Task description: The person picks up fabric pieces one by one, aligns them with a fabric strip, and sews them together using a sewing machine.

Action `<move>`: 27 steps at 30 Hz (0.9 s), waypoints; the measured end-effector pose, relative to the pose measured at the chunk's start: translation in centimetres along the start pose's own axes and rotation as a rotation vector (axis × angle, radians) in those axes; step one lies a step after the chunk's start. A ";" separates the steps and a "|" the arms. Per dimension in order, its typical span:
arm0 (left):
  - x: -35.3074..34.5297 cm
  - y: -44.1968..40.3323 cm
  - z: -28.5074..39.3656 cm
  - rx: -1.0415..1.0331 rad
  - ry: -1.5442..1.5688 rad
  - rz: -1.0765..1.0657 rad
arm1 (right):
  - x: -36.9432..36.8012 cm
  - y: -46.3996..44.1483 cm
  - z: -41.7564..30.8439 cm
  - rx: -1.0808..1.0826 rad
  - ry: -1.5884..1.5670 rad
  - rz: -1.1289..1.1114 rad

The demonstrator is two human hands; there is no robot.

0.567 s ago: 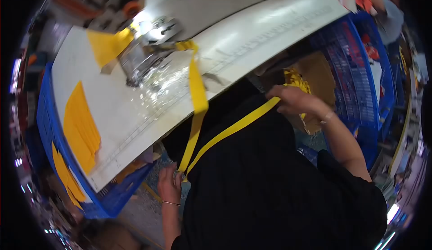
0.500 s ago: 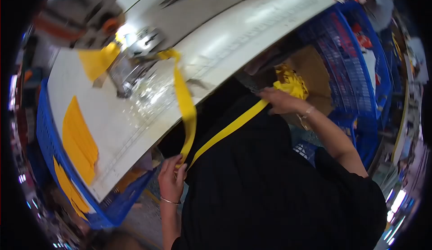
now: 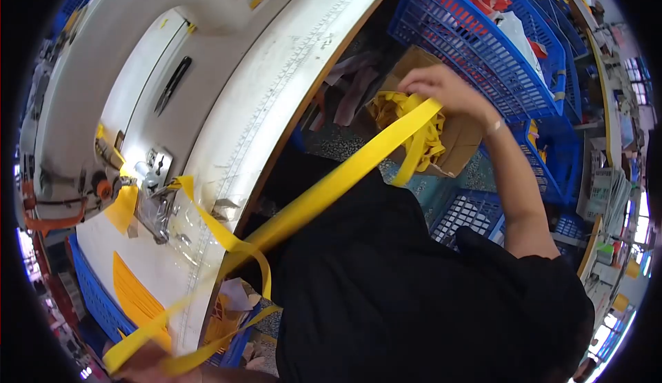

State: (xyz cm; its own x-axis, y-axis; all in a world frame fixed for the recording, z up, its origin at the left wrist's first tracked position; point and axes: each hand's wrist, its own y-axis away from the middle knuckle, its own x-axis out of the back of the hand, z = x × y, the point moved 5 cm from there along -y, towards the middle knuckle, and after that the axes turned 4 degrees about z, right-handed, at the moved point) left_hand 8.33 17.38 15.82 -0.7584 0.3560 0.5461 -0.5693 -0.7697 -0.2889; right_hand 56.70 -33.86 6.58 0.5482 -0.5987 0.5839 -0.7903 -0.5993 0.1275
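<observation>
A long yellow fabric strip [image 3: 331,183] stretches diagonally across my lap between my two hands. My right hand [image 3: 445,92] is closed on its upper part, above a cardboard box [image 3: 465,138] holding a heap of yellow strips [image 3: 420,141]. At the lower left, my left hand [image 3: 148,366] is blurred by motion; the strip bends around there, and the hand appears closed on it. Another stretch of yellow strip [image 3: 210,224] runs from the metal guide [image 3: 169,184] beside the lit needle area of a white sewing machine [image 3: 231,48] and curls down over the table edge.
Yellow fabric pieces [image 3: 134,290] lie on the white table [image 3: 296,72] at left. Blue crates stand on both sides: a crate with red and white items [image 3: 476,45] at upper right, another crate [image 3: 96,293] at lower left. A dark pen-like tool [image 3: 174,85] rests on the machine.
My left hand has moved down and left, drawing the strip out longer. My right hand has risen over the box. The head view has turned, so the machine sits further left.
</observation>
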 end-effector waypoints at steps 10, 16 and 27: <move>-13.1 -3.9 12.9 -0.397 0.275 -1.167 | 10.6 6.3 21.3 -0.529 0.856 0.091; -6.7 6.7 18.9 -0.200 -0.005 -1.236 | -2.4 1.8 -16.6 0.331 0.157 0.317; 4.8 1.8 2.8 0.122 -0.373 -0.072 | -7.6 6.2 -33.8 1.207 -0.629 0.052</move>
State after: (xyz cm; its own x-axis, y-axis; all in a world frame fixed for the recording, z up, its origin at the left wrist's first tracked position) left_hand 4.51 16.23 20.13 -0.5376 0.2113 0.8163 -0.5581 -0.8149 -0.1566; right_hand 38.37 -15.03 30.00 0.8125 -0.5794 0.0645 -0.2622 -0.4619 -0.8473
